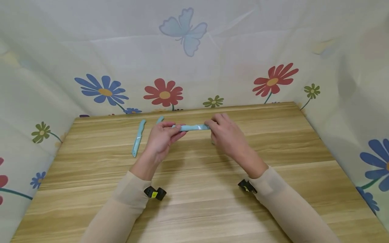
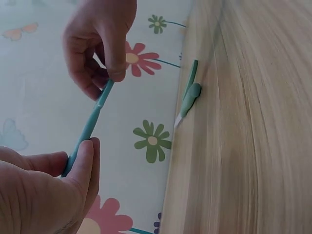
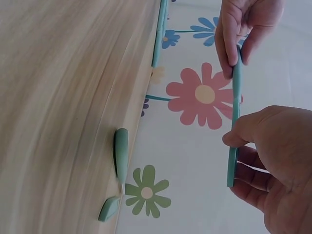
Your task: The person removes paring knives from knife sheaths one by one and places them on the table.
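As my arms reach forward over the wooden table [image 1: 194, 202], my left hand [image 1: 162, 136] pinches a pale-blue knife's [image 1: 189, 128] handle and my right hand [image 1: 227, 135] grips its sheath [image 3: 232, 168]. Slim and smooth, the knife is above the table, its length roughly parallel to the far edge, handle toward the table's left, sheath toward its right.

Room lies between left sleeve [image 1: 118, 209] and right sleeve [image 1: 291, 202]; the held knife [image 1: 189, 128] blocks ahead.
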Demonstrator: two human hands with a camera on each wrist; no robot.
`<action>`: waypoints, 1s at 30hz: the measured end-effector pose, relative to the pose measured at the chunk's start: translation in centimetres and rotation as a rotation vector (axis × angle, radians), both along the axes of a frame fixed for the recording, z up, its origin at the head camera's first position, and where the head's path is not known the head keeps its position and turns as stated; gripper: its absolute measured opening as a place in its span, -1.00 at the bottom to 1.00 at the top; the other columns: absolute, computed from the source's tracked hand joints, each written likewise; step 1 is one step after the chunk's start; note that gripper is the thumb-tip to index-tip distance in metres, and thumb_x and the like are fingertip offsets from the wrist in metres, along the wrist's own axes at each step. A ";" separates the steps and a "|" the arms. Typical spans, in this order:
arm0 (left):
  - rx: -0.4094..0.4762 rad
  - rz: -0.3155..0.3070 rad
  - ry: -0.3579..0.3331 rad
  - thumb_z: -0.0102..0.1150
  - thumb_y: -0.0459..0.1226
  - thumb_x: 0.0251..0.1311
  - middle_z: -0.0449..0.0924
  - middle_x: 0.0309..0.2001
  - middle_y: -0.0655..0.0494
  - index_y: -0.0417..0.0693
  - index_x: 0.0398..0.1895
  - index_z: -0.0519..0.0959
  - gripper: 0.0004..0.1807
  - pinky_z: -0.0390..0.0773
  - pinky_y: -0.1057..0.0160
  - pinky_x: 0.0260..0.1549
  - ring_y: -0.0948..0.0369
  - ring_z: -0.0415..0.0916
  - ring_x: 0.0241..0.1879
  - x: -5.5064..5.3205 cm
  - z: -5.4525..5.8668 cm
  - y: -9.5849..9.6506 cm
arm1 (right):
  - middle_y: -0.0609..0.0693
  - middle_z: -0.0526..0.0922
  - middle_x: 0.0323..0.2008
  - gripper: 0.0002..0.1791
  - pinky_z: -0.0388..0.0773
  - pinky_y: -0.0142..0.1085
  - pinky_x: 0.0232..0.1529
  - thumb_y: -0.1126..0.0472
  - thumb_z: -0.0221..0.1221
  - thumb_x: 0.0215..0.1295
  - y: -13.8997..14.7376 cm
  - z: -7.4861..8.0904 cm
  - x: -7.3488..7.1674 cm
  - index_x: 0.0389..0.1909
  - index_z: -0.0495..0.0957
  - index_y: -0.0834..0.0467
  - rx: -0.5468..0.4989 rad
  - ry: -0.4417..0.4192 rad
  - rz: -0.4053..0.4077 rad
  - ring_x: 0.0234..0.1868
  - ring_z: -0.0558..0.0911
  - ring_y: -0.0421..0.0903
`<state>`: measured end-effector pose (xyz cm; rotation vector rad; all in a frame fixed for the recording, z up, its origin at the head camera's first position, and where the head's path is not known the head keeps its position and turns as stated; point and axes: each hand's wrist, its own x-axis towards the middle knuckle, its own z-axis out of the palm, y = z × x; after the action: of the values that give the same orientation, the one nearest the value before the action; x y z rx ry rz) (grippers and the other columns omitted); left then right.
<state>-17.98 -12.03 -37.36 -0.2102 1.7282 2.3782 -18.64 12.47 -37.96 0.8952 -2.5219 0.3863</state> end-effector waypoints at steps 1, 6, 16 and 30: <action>0.005 0.004 0.000 0.11 -0.43 0.56 0.58 0.17 -0.30 -0.35 0.27 0.24 -0.63 0.66 0.20 0.10 0.10 0.76 0.00 0.0 0.0 0.1 | 0.12 0.62 -0.08 -0.71 0.60 -0.13 -0.02 0.46 0.26 0.36 0.1 0.0 0.0 0.06 0.70 0.22 -0.003 0.010 0.004 -0.06 0.53 0.11; 0.020 0.008 0.012 0.10 -0.44 0.56 0.57 0.17 -0.30 -0.34 0.25 0.25 -0.65 0.66 0.19 0.10 0.08 0.76 0.01 0.1 -0.1 0.3 | 0.13 0.63 -0.09 -0.73 0.60 -0.13 -0.03 0.44 0.27 0.36 0.4 -0.2 -0.1 0.04 0.70 0.21 -0.009 0.053 0.018 -0.08 0.54 0.11; 0.024 0.007 0.018 0.10 -0.45 0.55 0.59 0.16 -0.30 -0.25 0.13 0.30 -0.76 0.67 0.18 0.09 0.06 0.75 0.02 0.3 -0.1 0.4 | 0.12 0.63 -0.11 -0.70 0.58 -0.14 -0.08 0.33 0.40 0.37 0.5 -0.4 -0.2 0.09 0.72 0.16 0.011 0.074 0.034 -0.10 0.53 0.09; 0.025 -0.002 0.017 0.11 -0.46 0.55 0.62 0.18 -0.30 -0.36 0.25 0.25 -0.64 0.67 0.17 0.10 0.03 0.74 0.05 0.2 -0.9 0.4 | 0.10 0.63 -0.12 -0.69 0.57 -0.15 -0.10 0.32 0.45 0.33 0.7 -0.9 -0.2 0.08 0.74 0.14 0.024 0.102 0.057 -0.10 0.53 0.08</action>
<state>-17.79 -11.67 -38.27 -0.1855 1.7044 2.4051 -18.89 13.16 -38.83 0.9727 -2.4174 0.3210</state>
